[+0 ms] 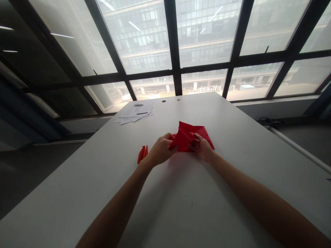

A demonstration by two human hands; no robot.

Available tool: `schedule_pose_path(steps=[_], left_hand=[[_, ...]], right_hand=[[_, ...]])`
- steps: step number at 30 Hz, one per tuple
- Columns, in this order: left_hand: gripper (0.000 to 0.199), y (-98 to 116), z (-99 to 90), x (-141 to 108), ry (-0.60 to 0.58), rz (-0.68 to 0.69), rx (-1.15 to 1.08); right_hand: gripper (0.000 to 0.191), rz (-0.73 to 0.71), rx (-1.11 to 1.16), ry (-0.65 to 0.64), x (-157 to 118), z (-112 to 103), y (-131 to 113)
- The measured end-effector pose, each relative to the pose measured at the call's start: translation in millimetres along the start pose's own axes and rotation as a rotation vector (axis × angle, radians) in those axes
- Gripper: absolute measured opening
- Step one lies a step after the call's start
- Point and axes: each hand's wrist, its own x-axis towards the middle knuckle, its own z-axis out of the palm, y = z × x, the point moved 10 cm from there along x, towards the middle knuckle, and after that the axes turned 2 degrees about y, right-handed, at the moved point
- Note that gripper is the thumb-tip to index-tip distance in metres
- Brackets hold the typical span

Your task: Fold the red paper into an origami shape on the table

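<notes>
A red sheet of paper (184, 135), partly folded with one corner standing up, is between my hands over the white table. My left hand (162, 148) pinches its left edge, fingers curled round the paper. On the right side, my right hand (203, 147) grips the sheet near its lower edge, thumb on top. Part of the sheet lies flat behind and beyond the right fingers. Just left of my left wrist stands a small folded orange-red paper piece (141, 154), partly hidden by the wrist.
The long white table (191, 199) runs away towards large black-framed windows (176, 51). Several white paper sheets (136, 111) lie at its far left, with a dark pen (142, 113) on them. A round dark hole (163, 101) shows near the far edge.
</notes>
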Motion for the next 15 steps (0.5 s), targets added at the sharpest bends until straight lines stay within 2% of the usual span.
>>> schedule_pose_path(steps=[4,7,8,10,13,15], left_hand=[[0.031,-30,4.2,-6,0.014,-0.341,-0.734],[0.037,-50,13.2,-11,0.098,-0.463,-1.0],[0.037,-54,16.9,-12,0.105,-0.474,-1.026],[0.036,-65,24.0,-11,0.084,-0.497,-0.961],[0.032,-83,33.4,-15,-0.044,-0.571,-0.656],[0.029,-93,32.9,-18,-0.099,-0.605,-0.495]], right_hand=[[0.045,-0.041,-0.045,-0.098,-12,16,-10],[0.051,0.019,-0.132,-0.223,-28,32,-8],[0.048,0.039,-0.155,-0.236,-32,33,-6],[0.037,0.027,-0.191,-0.178,-33,26,-7],[0.024,-0.059,-0.213,-0.017,-26,7,-14],[0.019,-0.091,-0.219,0.053,-20,-1,-15]])
